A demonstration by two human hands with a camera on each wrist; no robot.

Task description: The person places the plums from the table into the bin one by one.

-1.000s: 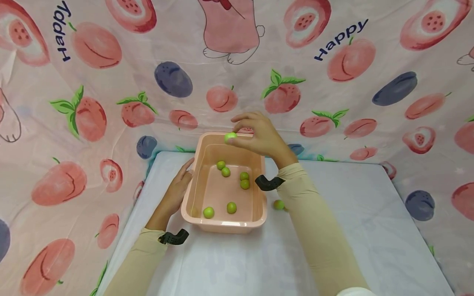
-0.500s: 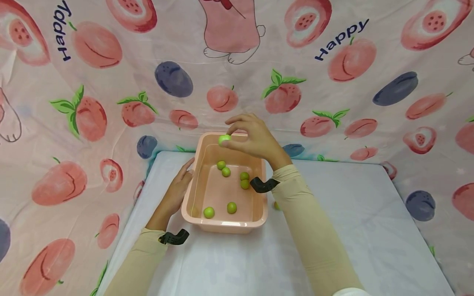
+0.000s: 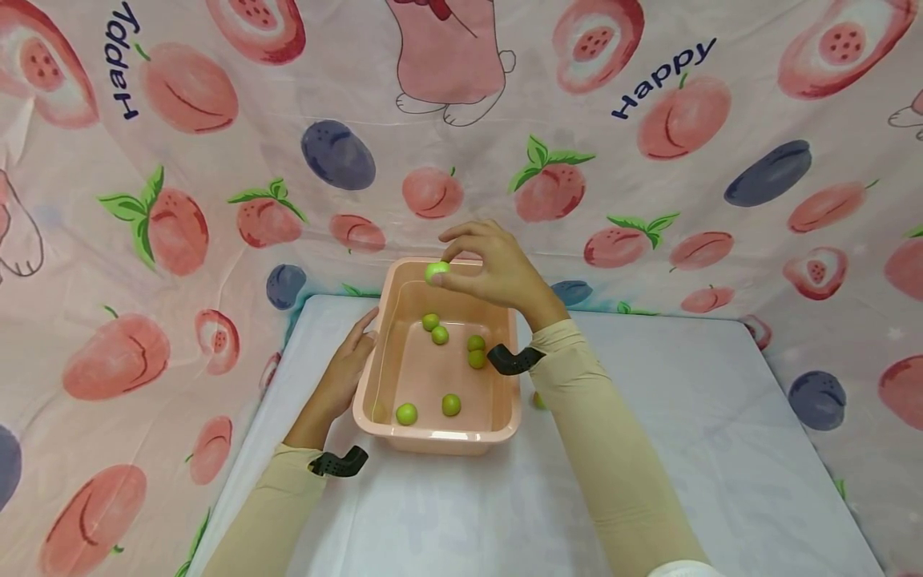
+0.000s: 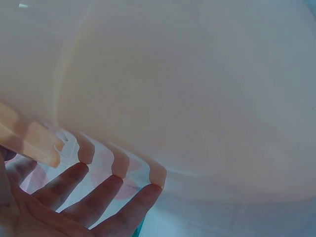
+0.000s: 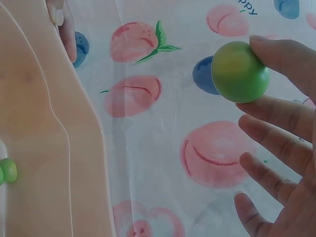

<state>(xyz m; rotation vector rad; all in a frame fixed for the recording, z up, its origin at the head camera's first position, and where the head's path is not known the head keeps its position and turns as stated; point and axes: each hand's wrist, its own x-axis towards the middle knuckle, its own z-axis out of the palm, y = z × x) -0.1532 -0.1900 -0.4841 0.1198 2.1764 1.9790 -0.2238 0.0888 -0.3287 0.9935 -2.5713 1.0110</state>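
Observation:
My right hand pinches a small round green fruit between thumb and forefinger, above the far end of a peach-coloured plastic basin. In the right wrist view this green fruit is smooth with a yellowish patch, and the other fingers are spread. Straight fingers of my left hand touch the basin's left outer side; the left wrist view shows their fingertips against its wall. Several like fruits lie on the basin floor, one pair at the far left, another fruit at the near left.
Beyond the basin's right wall, another green fruit lies on the white-covered table, partly hidden by my right forearm. A fruit-printed cloth hangs close behind and at both sides of the table.
My right hand has moved slightly left with the green fruit, then has stayed still over the last half second. My left hand and the basin have not moved.

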